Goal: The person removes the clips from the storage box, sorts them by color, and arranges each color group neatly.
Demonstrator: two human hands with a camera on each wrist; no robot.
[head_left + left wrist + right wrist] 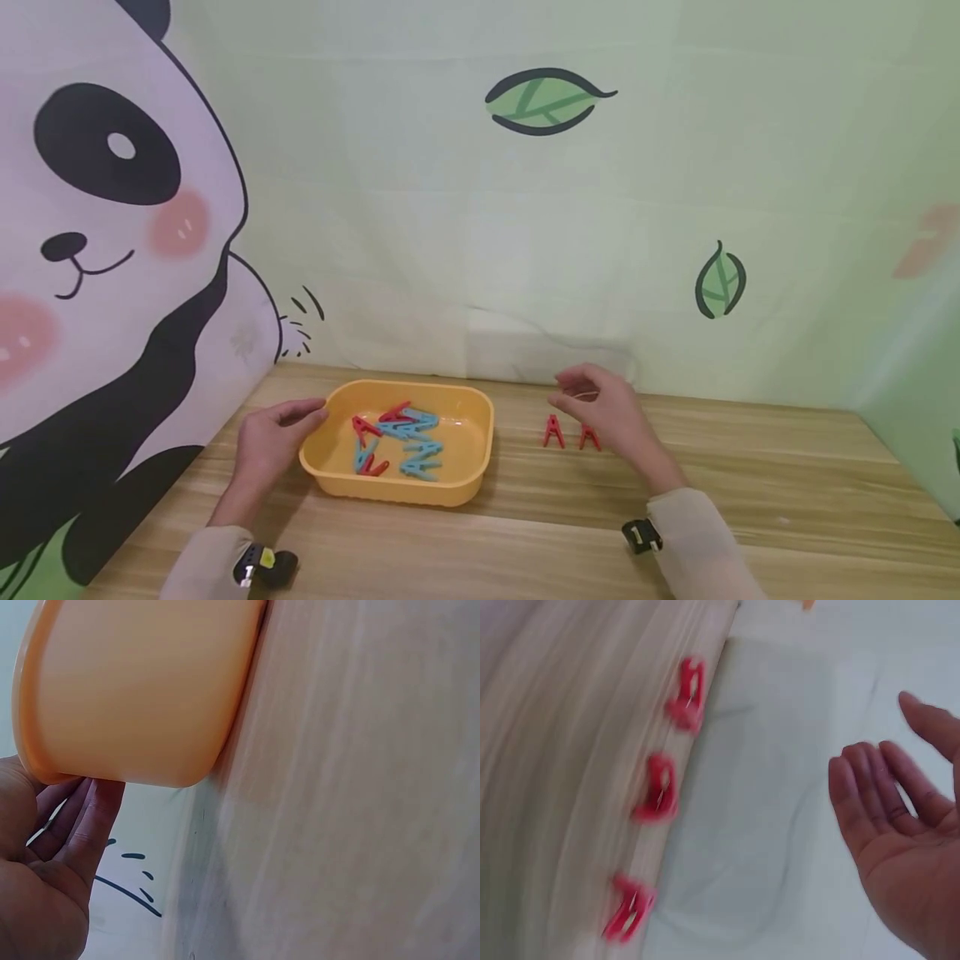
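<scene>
A yellow plastic basket (397, 493) holds several red and blue clothespins; one blue clothespin (420, 469) lies near its front wall. At the basket's far left corner my left hand (266, 442) pinches the rim, thumb at the top edge and fingers against the outer wall (142, 697). To the right of the basket, my right hand (606, 412) hovers with nothing in it, fingers loosely bent and thumb apart. Three red clothespins stand in a row in the right wrist view, the middle clothespin (660, 789) blurred. In the head view two show, including the left clothespin (553, 432); my hand hides the third.
The wooden table (555, 550) runs back to a pale green cloth backdrop (420, 208) printed with leaves and a panda (112, 333). Each wrist wears a strapped black camera, such as the left wrist camera (277, 569).
</scene>
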